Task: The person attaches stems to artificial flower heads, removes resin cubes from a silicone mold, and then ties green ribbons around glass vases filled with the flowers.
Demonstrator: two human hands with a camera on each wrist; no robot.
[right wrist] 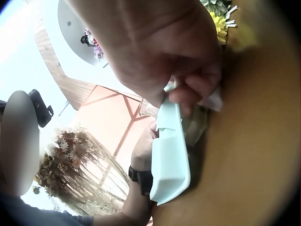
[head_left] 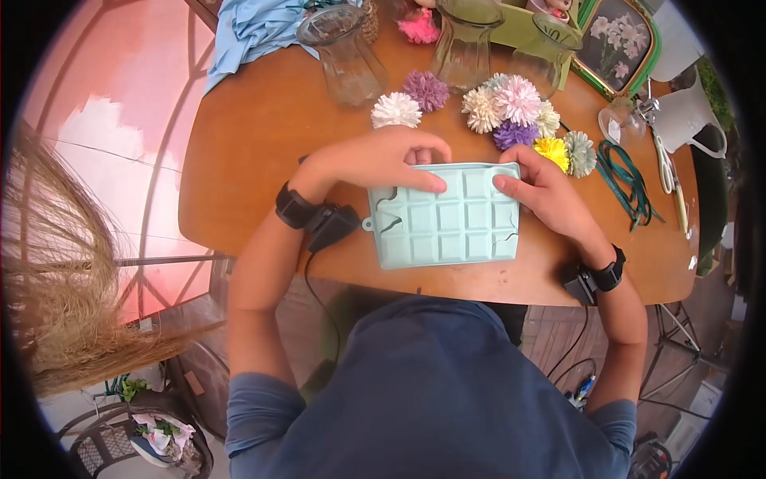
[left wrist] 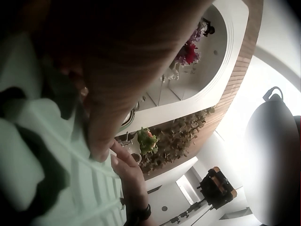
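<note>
A pale mint-green tray (head_left: pixel 451 215) with rows of square pockets is tilted over the table's near edge, several dark cracks or slits across it. My left hand (head_left: pixel 391 160) grips its top left edge, thumb on the pocketed face. At the top right corner my right hand (head_left: pixel 542 191) pinches the rim, thumb in front. The left wrist view shows the tray (left wrist: pixel 80 160) close up under the left hand (left wrist: pixel 101 108). Seen side-on in the right wrist view, the tray (right wrist: pixel 169 155) hangs from the right hand (right wrist: pixel 174 61).
Pompom flowers (head_left: pixel 519 104) lie beyond the tray, with glass vases (head_left: pixel 467 48) behind them. To the right are a coil of green ribbon (head_left: pixel 626 188), scissors (head_left: pixel 664 164) and a white pitcher (head_left: pixel 682 116). Blue cloth (head_left: pixel 255 36) covers the table's far left corner.
</note>
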